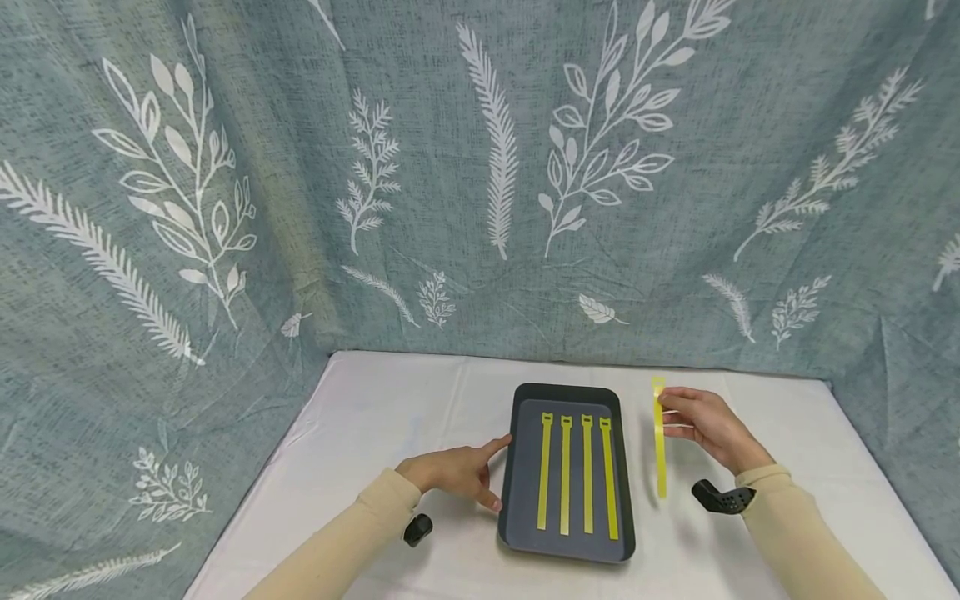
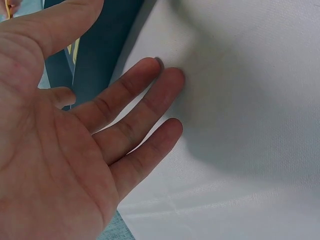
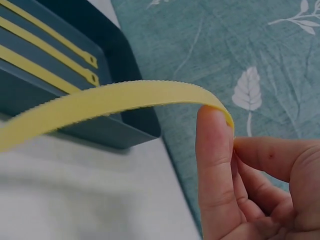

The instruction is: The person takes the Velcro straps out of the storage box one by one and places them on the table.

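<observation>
My right hand (image 1: 705,423) pinches a yellow hook-and-loop cable tie (image 1: 660,454) near its slotted head, to the right of a dark grey tray (image 1: 567,390). The tie hangs down in the head view; in the right wrist view its band (image 3: 125,96) bends over a fingertip and stretches left. Several matching yellow ties (image 1: 566,479) lie side by side lengthwise in the tray, heads at the far end. At the tray's left side is my left hand (image 1: 459,472), index finger and thumb right at the wall, the other fingers (image 2: 142,112) loosely extended over the white cloth.
A white cloth (image 1: 420,400) covers the table under the tray. Grey-green curtains with white leaf prints (image 1: 450,167) stand behind and on both sides. Black devices sit on both wrists, one by the left sleeve (image 1: 417,529) and one by the right (image 1: 722,497).
</observation>
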Available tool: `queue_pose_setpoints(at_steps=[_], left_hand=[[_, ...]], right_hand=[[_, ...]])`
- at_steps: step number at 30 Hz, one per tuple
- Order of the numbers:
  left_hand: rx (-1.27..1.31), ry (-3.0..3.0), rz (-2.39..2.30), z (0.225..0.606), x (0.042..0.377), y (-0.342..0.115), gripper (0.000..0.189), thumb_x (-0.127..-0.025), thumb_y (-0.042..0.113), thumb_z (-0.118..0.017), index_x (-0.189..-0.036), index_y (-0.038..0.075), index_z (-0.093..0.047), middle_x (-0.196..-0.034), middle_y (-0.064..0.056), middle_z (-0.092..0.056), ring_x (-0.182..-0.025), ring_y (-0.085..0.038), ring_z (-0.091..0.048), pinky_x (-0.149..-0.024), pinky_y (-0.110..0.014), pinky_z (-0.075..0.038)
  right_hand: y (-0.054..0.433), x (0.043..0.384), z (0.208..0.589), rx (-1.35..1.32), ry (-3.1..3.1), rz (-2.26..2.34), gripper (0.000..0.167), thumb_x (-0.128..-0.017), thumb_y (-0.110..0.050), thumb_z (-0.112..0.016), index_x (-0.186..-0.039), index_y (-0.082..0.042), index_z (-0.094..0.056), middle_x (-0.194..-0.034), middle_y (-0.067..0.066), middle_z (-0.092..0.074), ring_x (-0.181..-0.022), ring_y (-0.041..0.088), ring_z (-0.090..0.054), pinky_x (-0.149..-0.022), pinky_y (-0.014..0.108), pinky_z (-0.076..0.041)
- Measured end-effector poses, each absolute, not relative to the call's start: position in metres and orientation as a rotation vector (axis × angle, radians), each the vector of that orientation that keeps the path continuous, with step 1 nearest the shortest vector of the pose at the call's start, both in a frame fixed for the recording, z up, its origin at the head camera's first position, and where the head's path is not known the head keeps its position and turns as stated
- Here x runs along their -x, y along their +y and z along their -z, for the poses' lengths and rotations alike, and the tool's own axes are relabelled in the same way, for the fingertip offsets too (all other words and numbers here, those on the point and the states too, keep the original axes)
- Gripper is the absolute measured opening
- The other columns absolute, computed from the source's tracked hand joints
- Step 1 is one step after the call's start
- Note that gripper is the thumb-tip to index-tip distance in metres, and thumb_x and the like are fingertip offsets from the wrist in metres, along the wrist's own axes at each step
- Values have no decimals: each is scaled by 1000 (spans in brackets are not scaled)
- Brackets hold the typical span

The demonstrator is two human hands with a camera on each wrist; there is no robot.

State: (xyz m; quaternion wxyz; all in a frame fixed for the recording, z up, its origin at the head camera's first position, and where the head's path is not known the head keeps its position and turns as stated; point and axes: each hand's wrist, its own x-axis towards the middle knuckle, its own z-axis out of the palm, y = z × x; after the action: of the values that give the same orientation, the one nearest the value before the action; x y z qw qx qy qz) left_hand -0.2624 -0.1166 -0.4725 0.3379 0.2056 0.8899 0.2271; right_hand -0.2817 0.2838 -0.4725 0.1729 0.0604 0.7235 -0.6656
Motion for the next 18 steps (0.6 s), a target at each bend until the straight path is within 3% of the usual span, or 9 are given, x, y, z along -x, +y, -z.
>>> queue_pose_setpoints(at_steps=[18], left_hand=[[-532, 2327, -586, 471, 261, -116, 105, -83, 30, -85, -164, 21, -19, -84, 1, -64, -75, -11, -55, -80, -32, -44]], right_hand=[[279, 278, 489, -218, 2105, 1783, 59, -105, -26, -57, -146, 12, -38, -99, -4, -64, -85, 6, -64, -79, 25, -58]])
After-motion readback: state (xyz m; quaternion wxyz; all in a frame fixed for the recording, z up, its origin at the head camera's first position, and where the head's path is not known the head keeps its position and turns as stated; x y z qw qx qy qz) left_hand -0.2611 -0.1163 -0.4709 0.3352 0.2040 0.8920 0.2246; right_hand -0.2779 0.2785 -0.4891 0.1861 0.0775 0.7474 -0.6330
